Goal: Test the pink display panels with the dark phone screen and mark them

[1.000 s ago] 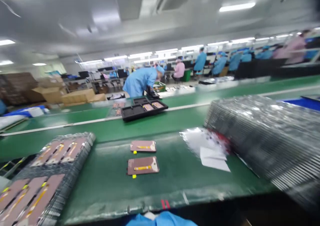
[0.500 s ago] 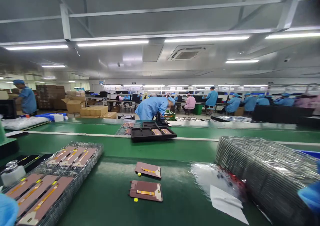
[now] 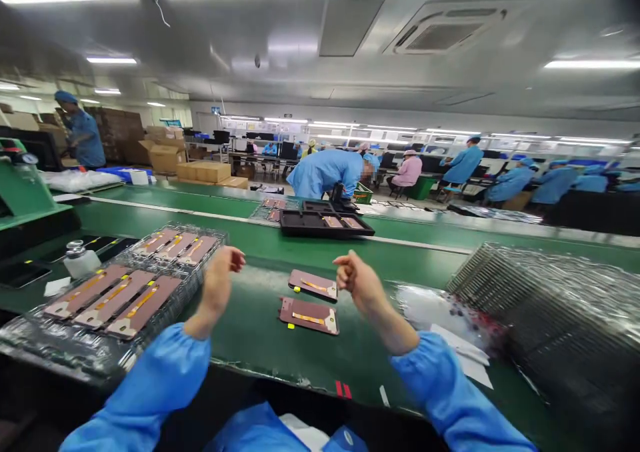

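My left hand [image 3: 220,282] hovers by the right edge of the clear plastic tray [image 3: 193,295], its fingers loosely bent with nothing visible in them. In that tray lie several brownish phone screen panels [image 3: 143,309] with orange flex cables. My right hand [image 3: 359,282] is raised just right of two loose panels, fingers half curled and apart, holding nothing that I can see. Of these two, the farther panel [image 3: 314,285] and the nearer panel [image 3: 309,315] lie flat on the green bench [image 3: 250,349], each with a yellow tab. Neither hand appears to touch a panel.
A tall stack of clear trays [image 3: 550,305] stands at right, beside white paper [image 3: 467,359] and a plastic bag [image 3: 425,309]. Left are a dispenser bottle [image 3: 80,260] and dark phone screens [image 3: 23,273]. Across the bench sits a black tray [image 3: 305,224]; a co-worker [image 3: 325,172] bends behind it.
My view has tilted downward. Both my hands and blue sleeves have come into view over the bench; before, only blue sleeve parts showed at the edges. The two loose panels still lie together.
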A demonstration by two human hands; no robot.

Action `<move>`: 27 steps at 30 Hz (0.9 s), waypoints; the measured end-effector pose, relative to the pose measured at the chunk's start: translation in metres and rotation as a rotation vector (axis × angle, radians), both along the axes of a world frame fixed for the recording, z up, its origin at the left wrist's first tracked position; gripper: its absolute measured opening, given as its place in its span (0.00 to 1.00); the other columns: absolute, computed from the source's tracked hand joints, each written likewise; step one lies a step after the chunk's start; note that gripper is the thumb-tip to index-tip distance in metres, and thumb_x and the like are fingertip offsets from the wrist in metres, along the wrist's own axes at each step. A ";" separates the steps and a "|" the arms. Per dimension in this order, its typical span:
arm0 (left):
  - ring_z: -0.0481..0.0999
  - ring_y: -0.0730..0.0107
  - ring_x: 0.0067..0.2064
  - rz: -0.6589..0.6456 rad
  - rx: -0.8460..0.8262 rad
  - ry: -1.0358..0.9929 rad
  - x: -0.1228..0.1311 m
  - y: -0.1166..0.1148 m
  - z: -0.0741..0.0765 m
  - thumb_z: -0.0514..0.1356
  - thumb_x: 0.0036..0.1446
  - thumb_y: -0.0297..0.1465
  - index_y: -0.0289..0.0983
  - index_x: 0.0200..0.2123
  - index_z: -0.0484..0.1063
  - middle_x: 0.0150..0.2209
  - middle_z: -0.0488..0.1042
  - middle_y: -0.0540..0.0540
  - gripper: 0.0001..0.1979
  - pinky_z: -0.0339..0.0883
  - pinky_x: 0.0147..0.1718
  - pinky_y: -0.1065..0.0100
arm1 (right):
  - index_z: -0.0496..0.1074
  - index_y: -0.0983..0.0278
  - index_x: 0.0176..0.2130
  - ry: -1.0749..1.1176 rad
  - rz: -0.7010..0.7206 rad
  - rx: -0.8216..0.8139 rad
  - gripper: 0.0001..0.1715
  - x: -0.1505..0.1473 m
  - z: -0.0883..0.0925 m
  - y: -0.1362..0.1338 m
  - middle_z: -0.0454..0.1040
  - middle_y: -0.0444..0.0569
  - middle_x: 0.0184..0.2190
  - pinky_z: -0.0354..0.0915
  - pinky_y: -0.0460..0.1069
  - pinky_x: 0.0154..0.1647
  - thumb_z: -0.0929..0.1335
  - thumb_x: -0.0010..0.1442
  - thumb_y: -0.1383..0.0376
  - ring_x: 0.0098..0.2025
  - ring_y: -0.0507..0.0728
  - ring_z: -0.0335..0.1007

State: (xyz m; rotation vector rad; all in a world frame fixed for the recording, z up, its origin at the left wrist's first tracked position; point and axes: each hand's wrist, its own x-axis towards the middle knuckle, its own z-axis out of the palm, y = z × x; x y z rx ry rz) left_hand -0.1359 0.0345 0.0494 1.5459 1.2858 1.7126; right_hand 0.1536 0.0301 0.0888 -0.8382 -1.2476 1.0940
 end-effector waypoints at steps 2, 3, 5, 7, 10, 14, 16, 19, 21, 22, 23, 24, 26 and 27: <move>0.74 0.71 0.30 -0.093 -0.054 0.089 0.013 0.019 -0.025 0.54 0.65 0.41 0.34 0.36 0.72 0.31 0.74 0.48 0.16 0.71 0.32 0.65 | 0.67 0.64 0.26 -0.109 -0.010 -0.077 0.36 -0.011 -0.036 0.023 0.58 0.37 0.12 0.56 0.45 0.15 0.65 0.48 0.34 0.13 0.49 0.56; 0.73 0.70 0.28 -0.148 -0.078 0.141 0.022 0.030 -0.036 0.54 0.64 0.42 0.35 0.33 0.73 0.28 0.74 0.49 0.17 0.70 0.30 0.66 | 0.67 0.64 0.26 -0.163 -0.013 -0.105 0.36 -0.012 -0.048 0.033 0.58 0.37 0.13 0.56 0.45 0.16 0.65 0.48 0.33 0.13 0.49 0.56; 0.73 0.69 0.27 -0.255 -0.115 0.240 0.040 0.053 -0.057 0.55 0.61 0.42 0.38 0.28 0.73 0.24 0.74 0.50 0.16 0.68 0.29 0.67 | 0.67 0.64 0.27 -0.266 -0.001 -0.155 0.36 -0.011 -0.063 0.045 0.59 0.38 0.14 0.57 0.45 0.18 0.63 0.51 0.34 0.15 0.49 0.57; 0.73 0.67 0.28 -0.332 -0.148 0.319 0.053 0.073 -0.072 0.57 0.58 0.42 0.40 0.27 0.73 0.25 0.75 0.50 0.14 0.68 0.31 0.67 | 0.68 0.65 0.27 -0.363 0.060 -0.207 0.34 -0.006 -0.070 0.047 0.61 0.38 0.16 0.58 0.45 0.20 0.64 0.52 0.36 0.17 0.49 0.58; 0.73 0.66 0.30 -0.365 -0.212 0.378 0.061 0.098 -0.089 0.54 0.59 0.41 0.40 0.27 0.72 0.26 0.75 0.50 0.14 0.66 0.35 0.66 | 0.74 0.67 0.29 -0.477 0.299 -0.300 0.26 0.002 -0.071 0.032 0.70 0.43 0.21 0.62 0.45 0.27 0.72 0.50 0.45 0.24 0.50 0.65; 0.73 0.68 0.31 -0.401 -0.287 0.406 0.063 0.116 -0.104 0.50 0.62 0.40 0.39 0.33 0.72 0.30 0.75 0.49 0.15 0.64 0.34 0.68 | 0.79 0.68 0.38 -0.489 0.933 -0.383 0.24 0.005 -0.067 -0.001 0.78 0.53 0.38 0.68 0.46 0.37 0.79 0.44 0.56 0.36 0.54 0.73; 0.73 0.68 0.31 -0.442 -0.305 0.426 0.063 0.117 -0.105 0.51 0.62 0.39 0.39 0.33 0.72 0.30 0.76 0.50 0.14 0.63 0.33 0.69 | 0.77 0.68 0.47 -0.424 1.223 -0.262 0.30 -0.002 -0.069 -0.014 0.74 0.57 0.48 0.68 0.46 0.38 0.77 0.48 0.55 0.39 0.54 0.73; 0.74 0.68 0.32 -0.485 -0.309 0.448 0.063 0.115 -0.103 0.53 0.61 0.38 0.39 0.34 0.73 0.30 0.77 0.50 0.12 0.62 0.32 0.69 | 0.77 0.70 0.44 -0.356 1.249 -0.082 0.26 -0.023 -0.077 -0.026 0.72 0.56 0.45 0.68 0.45 0.40 0.73 0.55 0.52 0.38 0.52 0.71; 0.74 0.68 0.32 -0.493 -0.303 0.458 0.064 0.114 -0.101 0.53 0.61 0.37 0.39 0.34 0.73 0.30 0.77 0.50 0.11 0.62 0.32 0.69 | 0.77 0.70 0.36 -0.353 1.146 -0.048 0.21 -0.041 -0.080 -0.030 0.73 0.52 0.36 0.67 0.45 0.40 0.71 0.59 0.53 0.35 0.51 0.69; 0.74 0.68 0.32 -0.493 -0.301 0.465 0.064 0.113 -0.101 0.54 0.61 0.37 0.39 0.34 0.74 0.30 0.77 0.50 0.11 0.62 0.32 0.69 | 0.76 0.70 0.34 -0.358 1.062 -0.040 0.20 -0.051 -0.080 -0.030 0.73 0.51 0.33 0.67 0.45 0.39 0.70 0.61 0.54 0.34 0.51 0.69; 0.74 0.68 0.32 -0.493 -0.298 0.472 0.064 0.113 -0.101 0.54 0.61 0.36 0.39 0.34 0.74 0.30 0.78 0.50 0.11 0.62 0.32 0.69 | 0.76 0.69 0.33 -0.362 0.961 -0.033 0.18 -0.059 -0.078 -0.029 0.72 0.50 0.32 0.67 0.45 0.38 0.69 0.63 0.56 0.34 0.51 0.69; 0.75 0.68 0.33 -0.492 -0.296 0.479 0.064 0.113 -0.101 0.53 0.61 0.36 0.39 0.35 0.74 0.31 0.78 0.50 0.11 0.63 0.32 0.69 | 0.76 0.69 0.33 -0.365 0.860 -0.022 0.17 -0.067 -0.076 -0.028 0.73 0.50 0.31 0.67 0.45 0.38 0.68 0.64 0.58 0.34 0.51 0.69; 0.75 0.68 0.33 -0.491 -0.290 0.493 0.065 0.113 -0.102 0.53 0.62 0.36 0.39 0.35 0.74 0.31 0.78 0.50 0.11 0.63 0.32 0.69 | 0.76 0.69 0.36 -0.389 0.770 0.017 0.14 -0.079 -0.070 -0.023 0.74 0.51 0.34 0.68 0.45 0.40 0.66 0.65 0.62 0.36 0.51 0.70; 0.75 0.68 0.33 -0.490 -0.287 0.501 0.065 0.113 -0.102 0.53 0.62 0.36 0.39 0.35 0.74 0.31 0.78 0.50 0.11 0.63 0.32 0.69 | 0.76 0.69 0.37 -0.408 0.817 0.050 0.12 -0.082 -0.067 -0.020 0.74 0.52 0.36 0.68 0.46 0.41 0.66 0.66 0.63 0.38 0.51 0.70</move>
